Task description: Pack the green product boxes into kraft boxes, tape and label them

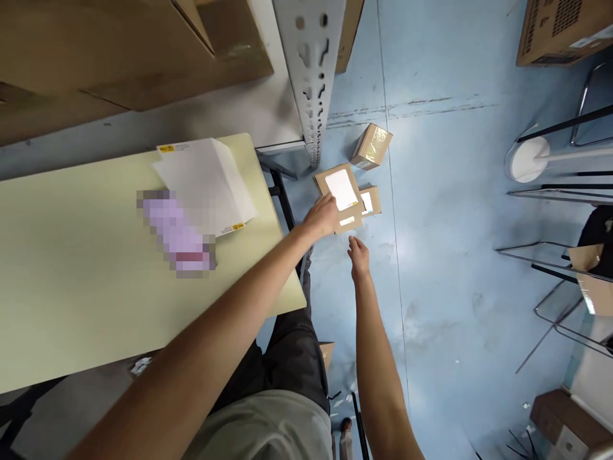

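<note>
My left hand (322, 217) reaches down past the table corner, over the left edge of a flat cardboard box (356, 210) with a large white label (341, 188). Its fingers are foreshortened and partly hidden, so I cannot tell whether they grip the box or only hover over it. Just below and to the right of the box is my right hand (359, 257). Its fingers are loosely bent, with a small gap at the thumb and nothing visible between them. A smaller labelled carton (373, 199) lies partly under the flat box, and a taped carton (372, 147) stands behind them.
A pale yellow table (71, 255) on the left bears white sheets (196, 185) and a blurred purple item (177, 233). A perforated metal post (313, 70) rises beside a shelf with large cardboard boxes (119, 51). Metal-framed chairs (541, 191) stand right on the blue floor (445, 306).
</note>
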A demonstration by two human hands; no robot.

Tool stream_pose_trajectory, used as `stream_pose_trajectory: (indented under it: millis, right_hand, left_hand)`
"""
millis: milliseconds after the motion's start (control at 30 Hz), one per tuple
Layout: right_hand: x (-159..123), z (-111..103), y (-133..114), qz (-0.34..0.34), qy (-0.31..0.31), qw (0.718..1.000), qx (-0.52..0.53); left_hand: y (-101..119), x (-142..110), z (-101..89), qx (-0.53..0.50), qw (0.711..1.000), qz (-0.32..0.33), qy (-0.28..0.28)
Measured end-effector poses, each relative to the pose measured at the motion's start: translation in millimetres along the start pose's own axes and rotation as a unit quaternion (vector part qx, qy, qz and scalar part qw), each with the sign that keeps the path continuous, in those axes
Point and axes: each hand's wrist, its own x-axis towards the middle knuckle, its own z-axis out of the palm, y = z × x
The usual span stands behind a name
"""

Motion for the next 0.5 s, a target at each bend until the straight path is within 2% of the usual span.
stream_pose_trajectory:
  millis: [33, 100, 233, 367, 500]
  right_hand:
    - [-12, -2, -4, 0.019, 0.01, 1.0, 0.0]
    - [-41, -5, -15, 0.055, 0.021, 0.998, -0.005]
    - [-100, -5, -44, 0.03, -0.016, 0.999, -0.027]
    - [-155, 6, -84, -0.011, -0.028, 0.999, -0.041]
    - [-222, 39, -131, -0.09, -0.053, 0.993, -0.052]
  left_hand:
    - [11, -21, -2.9, -0.006, 0.999, -0.005, -0.031]
    - [32, -70, -12.1, -0.022, 0.998, -0.017, -0.054]
    - [58, -177, -43.5, -0.086, 0.995, -0.017, -0.047]
    - [55, -273, -89.5, -0.15, 0.988, -0.036, 0.003]
    - [38, -366, -141.0, -0.248, 0.963, -0.069, 0.079]
